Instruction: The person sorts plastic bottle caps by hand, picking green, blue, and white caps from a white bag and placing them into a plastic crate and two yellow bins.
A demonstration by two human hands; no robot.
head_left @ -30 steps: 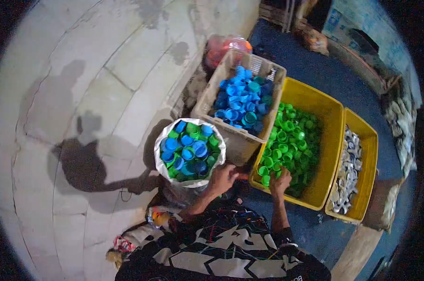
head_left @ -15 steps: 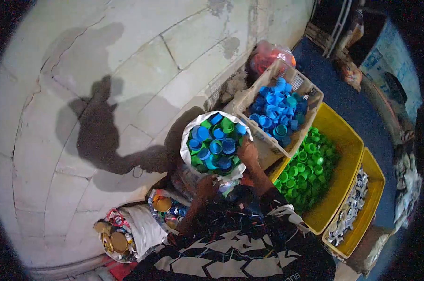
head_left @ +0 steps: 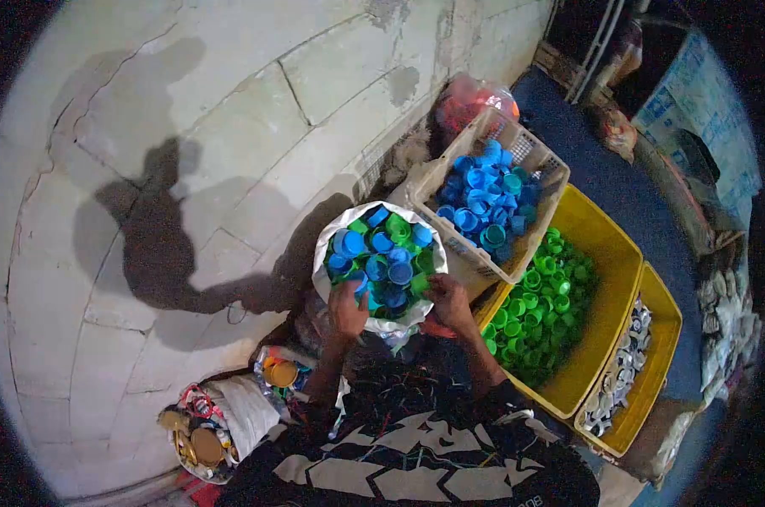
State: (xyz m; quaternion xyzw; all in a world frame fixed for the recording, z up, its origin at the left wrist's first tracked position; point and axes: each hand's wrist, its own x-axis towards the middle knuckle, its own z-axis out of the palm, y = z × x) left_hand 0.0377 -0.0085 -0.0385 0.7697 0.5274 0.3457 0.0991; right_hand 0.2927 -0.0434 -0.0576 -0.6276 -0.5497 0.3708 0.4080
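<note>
A white sack point(head_left: 322, 269) stands open, filled with mixed blue bottle caps point(head_left: 399, 272) and green bottle caps point(head_left: 397, 227). At its near left rim my left hand point(head_left: 348, 311) is closed, with a blue cap point(head_left: 360, 280) at its fingertips. My right hand point(head_left: 449, 302) reaches over the near right rim. Its fingers are bent together against a green cap point(head_left: 420, 284) at the edge of the pile. Both palms are turned away from view.
Right of the sack are a pale crate point(head_left: 553, 196) of blue caps, a yellow bin point(head_left: 606, 245) of green caps and a narrower yellow bin point(head_left: 664, 325) of whitish caps. A sack point(head_left: 243, 414) of mixed lids stands at lower left. A block wall point(head_left: 180, 169) rises on the left.
My left hand has risen from below the rim to the caps at the sack's left side. My right hand has come down from the upper right rim towards the near right.
</note>
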